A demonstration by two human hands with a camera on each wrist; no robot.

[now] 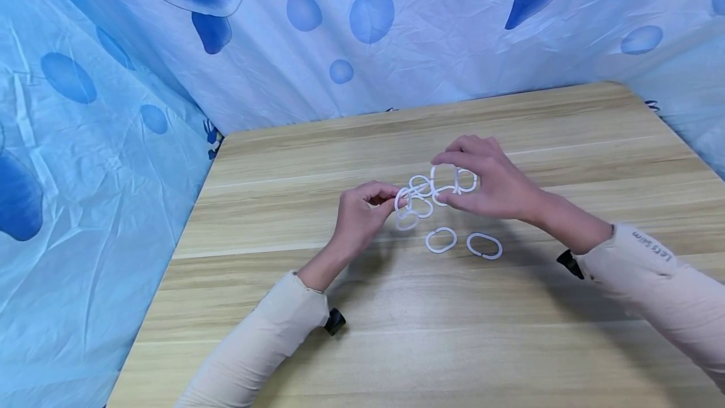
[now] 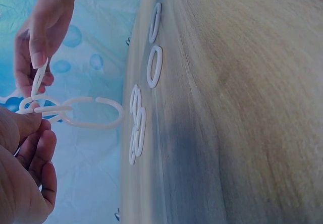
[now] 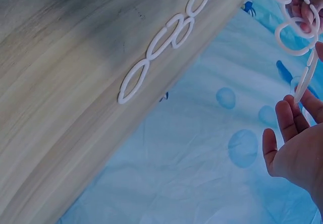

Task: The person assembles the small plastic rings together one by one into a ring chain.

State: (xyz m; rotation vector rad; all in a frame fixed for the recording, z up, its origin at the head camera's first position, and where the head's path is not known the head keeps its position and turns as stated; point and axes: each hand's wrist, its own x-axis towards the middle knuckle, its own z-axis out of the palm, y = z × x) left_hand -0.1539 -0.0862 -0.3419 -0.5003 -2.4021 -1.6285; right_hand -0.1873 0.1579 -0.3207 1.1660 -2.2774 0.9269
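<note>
My left hand (image 1: 359, 213) pinches a small group of white plastic chain links (image 1: 398, 200) between thumb and fingertips, above the table. In the left wrist view, one oval link (image 2: 96, 126) of the group hangs down, a small gap in its side. My right hand (image 1: 493, 181) holds another white link (image 1: 433, 175) between thumb and index finger, to the right of the left hand's group. Seen from the right wrist, this link (image 3: 303, 85) reaches up close to the held group, overlapping it. Fingers partly hide where the links meet.
On the wooden table (image 1: 396, 357) lie two separate white links, a left one (image 1: 441, 250) and a right one (image 1: 484, 254), nearer than the hands. Several more links (image 3: 133, 82) lie in a cluster beyond them. A blue curtain with printed sea animals (image 1: 272, 80) hangs behind the table.
</note>
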